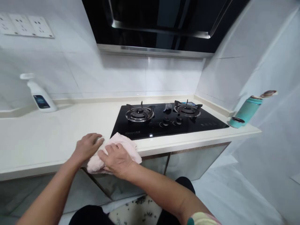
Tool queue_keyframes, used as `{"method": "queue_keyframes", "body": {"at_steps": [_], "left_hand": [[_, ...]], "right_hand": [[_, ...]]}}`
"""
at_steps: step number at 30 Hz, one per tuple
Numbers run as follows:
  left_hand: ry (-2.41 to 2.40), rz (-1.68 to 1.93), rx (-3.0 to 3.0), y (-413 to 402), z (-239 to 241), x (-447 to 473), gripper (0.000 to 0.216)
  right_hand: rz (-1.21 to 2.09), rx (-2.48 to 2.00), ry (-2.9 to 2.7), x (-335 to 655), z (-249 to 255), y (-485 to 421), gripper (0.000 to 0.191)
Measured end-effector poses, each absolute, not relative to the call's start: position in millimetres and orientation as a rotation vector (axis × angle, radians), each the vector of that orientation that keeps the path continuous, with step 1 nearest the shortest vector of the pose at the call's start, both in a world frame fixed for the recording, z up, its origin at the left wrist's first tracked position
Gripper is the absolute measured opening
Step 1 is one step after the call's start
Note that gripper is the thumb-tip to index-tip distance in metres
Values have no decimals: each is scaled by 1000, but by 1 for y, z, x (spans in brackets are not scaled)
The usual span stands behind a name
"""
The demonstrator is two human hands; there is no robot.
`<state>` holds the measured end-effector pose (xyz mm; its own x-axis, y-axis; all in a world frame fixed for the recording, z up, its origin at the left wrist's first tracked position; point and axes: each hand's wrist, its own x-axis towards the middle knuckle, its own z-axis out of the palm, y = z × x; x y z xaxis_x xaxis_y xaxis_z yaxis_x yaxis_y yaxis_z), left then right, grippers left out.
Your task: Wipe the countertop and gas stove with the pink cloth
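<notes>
A pale pink cloth (pixel 127 146) lies bunched at the counter's front edge, by the front left corner of the black gas stove (pixel 150 126). Part of it hangs over the edge. My right hand (pixel 117 160) presses down on the cloth with its fingers curled into it. Just left of that, my left hand (pixel 87 147) rests on the white countertop (pixel 61 134), its thumb apart from the fingers and close to the cloth. I see nothing held in the left hand.
A white spray bottle (pixel 43 99) stands at the back left. On the stove lies a metal scrubber (pixel 168 107) between two burners. A teal flask (pixel 249 109) and its teal cup (pixel 236 122) are at the right end. A black range hood (pixel 150 37) overhangs.
</notes>
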<state>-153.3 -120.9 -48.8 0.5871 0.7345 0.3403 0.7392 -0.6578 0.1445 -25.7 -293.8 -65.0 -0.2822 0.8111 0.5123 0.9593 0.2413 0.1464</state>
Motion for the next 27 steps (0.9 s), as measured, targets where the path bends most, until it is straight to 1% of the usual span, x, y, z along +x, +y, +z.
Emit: {"method": "queue_keyframes", "body": {"at_steps": [5,8,11,15,17,20,22,24,27], "left_hand": [[-1290,-521,-2716,-120,-47,-155,48],[-1266,-512,-2743,-123,-45,-154,51],[-1225,-563,-2754,-127,-45,-153,52],[-1285,-631,-2727,-135,-45,-151,52],[-1329,-723,-2695,-140,-46,-150,51],[-1358,-895,-2658,-145,-47,-148,52],[-1385,-915,-2651,-146,-46,-146,52],[-1399,-813,-2649,-147,-43,-145,51],[-1376,-613,-2626,-146,-38,-143,54]], "right_hand": [[-622,-1661,-2029,44,-85,-343,59],[-664,-1670,-1929,121,-110,-393,60],[-792,-1851,-1741,218,-130,-468,64],[-879,-2062,-1466,331,-130,-567,71],[-861,-2114,-1376,357,-124,-591,68],[-867,-2158,-1109,352,-117,-586,56],[-911,-2169,-923,328,-116,-564,52],[-942,-2172,-865,297,-118,-536,52],[-949,-2150,-920,245,-124,-492,47]]}}
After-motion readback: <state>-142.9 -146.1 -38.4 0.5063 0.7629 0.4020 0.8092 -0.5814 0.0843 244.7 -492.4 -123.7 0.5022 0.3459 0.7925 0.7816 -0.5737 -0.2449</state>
